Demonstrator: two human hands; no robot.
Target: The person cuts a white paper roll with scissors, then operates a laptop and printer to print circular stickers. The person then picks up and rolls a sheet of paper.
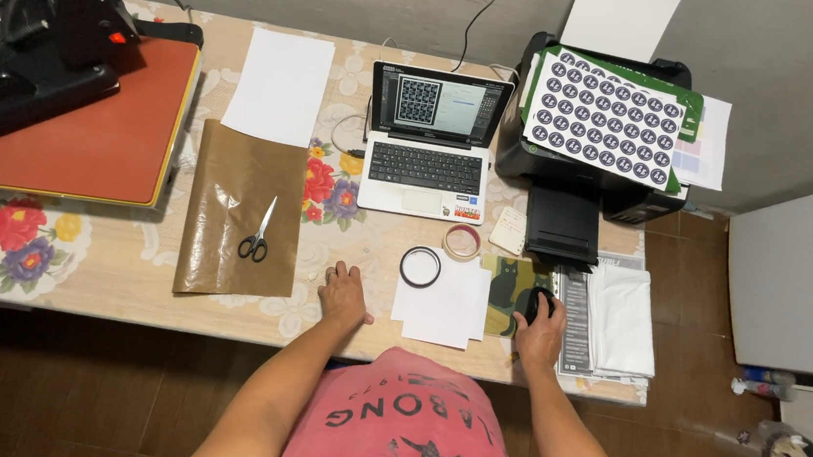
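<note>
I see my right hand point(542, 331) cupped over a black mouse point(539, 304) on a green mat point(505, 281), fingers curled around it. My left hand point(343, 295) lies flat on the table point(128, 278), fingers loosely spread, holding nothing. Between the hands sits a stack of white paper point(443, 310) with a black ring point(420, 266) at its eleven o'clock corner. The laptop point(431, 142) stands at twelve o'clock from the paper, the printer point(588, 166) at two. Scissors point(256, 237) rest on a brown sheet point(236, 214) at ten o'clock from my left hand.
</note>
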